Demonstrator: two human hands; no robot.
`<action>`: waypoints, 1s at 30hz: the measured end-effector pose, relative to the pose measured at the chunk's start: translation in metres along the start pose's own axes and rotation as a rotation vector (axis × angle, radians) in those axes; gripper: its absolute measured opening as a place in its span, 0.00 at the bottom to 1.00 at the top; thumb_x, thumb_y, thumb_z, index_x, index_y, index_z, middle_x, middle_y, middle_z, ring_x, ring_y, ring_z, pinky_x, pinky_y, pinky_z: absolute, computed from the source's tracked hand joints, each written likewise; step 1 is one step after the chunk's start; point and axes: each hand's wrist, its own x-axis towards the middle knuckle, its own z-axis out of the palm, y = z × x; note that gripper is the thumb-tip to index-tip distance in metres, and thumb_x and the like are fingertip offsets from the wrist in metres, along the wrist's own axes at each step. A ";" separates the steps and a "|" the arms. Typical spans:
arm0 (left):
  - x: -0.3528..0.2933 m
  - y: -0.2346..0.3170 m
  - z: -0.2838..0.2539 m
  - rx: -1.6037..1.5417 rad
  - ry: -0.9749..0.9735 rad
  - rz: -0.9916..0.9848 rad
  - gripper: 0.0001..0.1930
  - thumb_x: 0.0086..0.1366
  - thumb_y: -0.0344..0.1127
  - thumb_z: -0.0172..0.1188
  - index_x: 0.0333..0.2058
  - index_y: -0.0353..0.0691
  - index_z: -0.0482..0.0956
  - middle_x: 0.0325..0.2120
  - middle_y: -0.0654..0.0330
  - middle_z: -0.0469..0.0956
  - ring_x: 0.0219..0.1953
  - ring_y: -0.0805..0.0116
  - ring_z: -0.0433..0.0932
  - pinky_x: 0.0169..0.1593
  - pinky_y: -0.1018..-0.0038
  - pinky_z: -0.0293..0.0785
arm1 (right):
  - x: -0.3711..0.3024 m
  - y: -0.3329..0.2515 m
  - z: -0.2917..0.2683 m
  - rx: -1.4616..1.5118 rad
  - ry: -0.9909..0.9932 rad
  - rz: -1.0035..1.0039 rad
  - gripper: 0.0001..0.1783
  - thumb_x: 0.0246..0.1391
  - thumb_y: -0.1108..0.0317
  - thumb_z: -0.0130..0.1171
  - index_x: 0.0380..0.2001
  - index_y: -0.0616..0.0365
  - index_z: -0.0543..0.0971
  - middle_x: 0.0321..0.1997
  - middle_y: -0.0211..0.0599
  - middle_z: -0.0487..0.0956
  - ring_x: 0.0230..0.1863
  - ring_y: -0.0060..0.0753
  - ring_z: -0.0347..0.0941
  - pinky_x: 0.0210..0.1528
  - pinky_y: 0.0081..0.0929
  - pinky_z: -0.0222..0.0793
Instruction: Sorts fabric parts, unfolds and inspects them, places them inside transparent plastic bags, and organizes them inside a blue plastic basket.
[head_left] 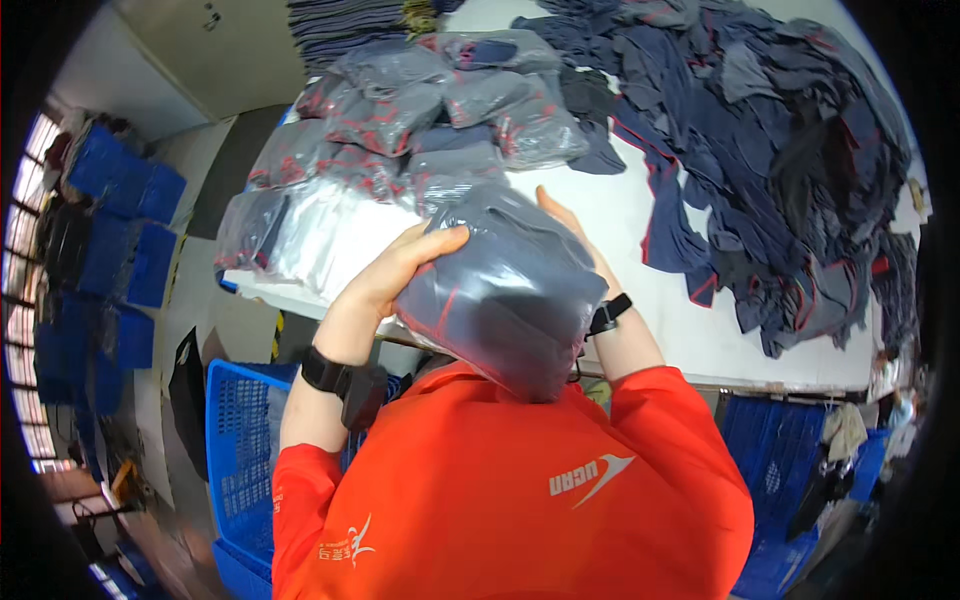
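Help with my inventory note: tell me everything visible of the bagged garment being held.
The bagged garment is dark navy-grey cloth with a red line, bundled plumply inside clear, glossy plastic. It is held tilted by the table edge. The left hand grips its left side, thumb on top; the right hand, partly hidden, is at its right side.

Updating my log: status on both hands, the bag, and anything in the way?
Left hand gripping filled clear bag. Right hand, at its right side, partly hidden. Packed bags beyond, loose garments right; nothing seen blocking the bag.
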 end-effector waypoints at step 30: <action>-0.038 -0.050 -0.008 -0.048 -0.780 0.423 0.57 0.38 0.43 0.76 0.61 0.31 0.48 0.62 0.48 0.49 0.66 0.57 0.46 0.65 0.65 0.43 | -0.034 0.059 0.069 0.071 0.168 -0.569 0.23 0.54 0.54 0.45 0.41 0.65 0.74 0.38 0.41 0.77 0.36 0.33 0.74 0.39 0.30 0.72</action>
